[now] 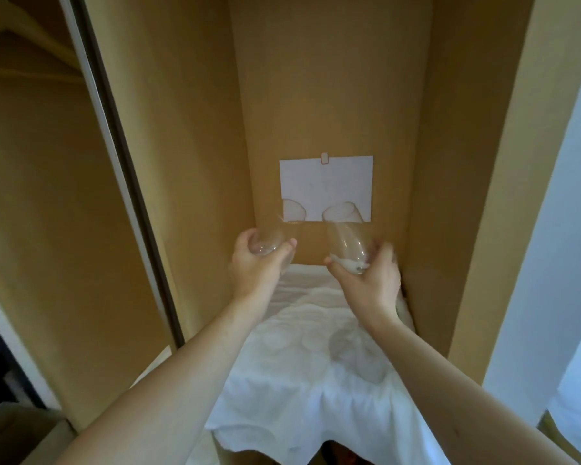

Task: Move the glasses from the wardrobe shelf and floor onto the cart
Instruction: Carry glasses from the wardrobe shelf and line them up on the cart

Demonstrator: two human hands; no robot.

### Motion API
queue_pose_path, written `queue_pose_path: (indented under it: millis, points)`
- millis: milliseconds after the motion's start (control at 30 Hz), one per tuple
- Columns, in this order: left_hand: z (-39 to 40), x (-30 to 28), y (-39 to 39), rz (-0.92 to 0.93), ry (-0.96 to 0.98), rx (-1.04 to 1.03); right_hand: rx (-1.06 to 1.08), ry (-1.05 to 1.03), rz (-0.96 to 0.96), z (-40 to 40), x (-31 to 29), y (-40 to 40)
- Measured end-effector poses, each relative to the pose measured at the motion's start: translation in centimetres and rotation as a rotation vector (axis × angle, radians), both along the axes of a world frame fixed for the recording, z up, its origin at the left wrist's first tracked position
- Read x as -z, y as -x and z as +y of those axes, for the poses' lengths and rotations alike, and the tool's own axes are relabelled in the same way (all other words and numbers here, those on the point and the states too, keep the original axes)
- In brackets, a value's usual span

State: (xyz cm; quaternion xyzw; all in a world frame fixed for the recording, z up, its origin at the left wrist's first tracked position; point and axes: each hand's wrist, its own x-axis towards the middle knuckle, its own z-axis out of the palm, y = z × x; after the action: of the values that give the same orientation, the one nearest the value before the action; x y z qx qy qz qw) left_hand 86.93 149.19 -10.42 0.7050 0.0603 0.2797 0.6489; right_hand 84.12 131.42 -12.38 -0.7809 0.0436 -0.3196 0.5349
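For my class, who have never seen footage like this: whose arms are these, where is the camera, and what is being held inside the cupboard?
There is no machine here. A person wears a camera on the head, looking forward and down, so the two bare arms are that person's own. The left hand grips one clear glass; the right hand grips another clear glass. Both glasses are lifted above a white cloth that covers the wardrobe shelf. A white paper sheet hangs on the back wall.

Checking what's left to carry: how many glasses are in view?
2: one glass in the left hand, another glass in the right hand, both above the white towel. More may be out of view.
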Motion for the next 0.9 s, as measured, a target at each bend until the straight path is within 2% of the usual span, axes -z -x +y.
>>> queue_pose_path:
  millis: [167, 433, 567, 733, 900]
  points:
    - [1.3, -1.1, 0.6, -0.077, 0.035, 0.123, 0.155, 0.076, -0.001, 1.3, -0.9, 1.5]
    - [3.4, -1.2, 1.9, -0.051, -0.167, 0.288, 0.201, 0.02, 0.047, 4.3, -0.7, 4.3]
    - [3.2, -0.5, 3.3, -0.081, -0.164, 0.476, 0.327, 0.007, 0.11, 5.1, 0.6, 7.1]
    - [1.6, -0.1, 5.5, 0.003, -0.098, 0.753, 0.47, 0.038, 0.098, 5.1, 2.2, 11.8]
    - [-1.3, 0.7, 9.0, 0.013, -0.06, 0.948, 0.636, -0.057, 0.043, 3.9, 2.0, 17.1]
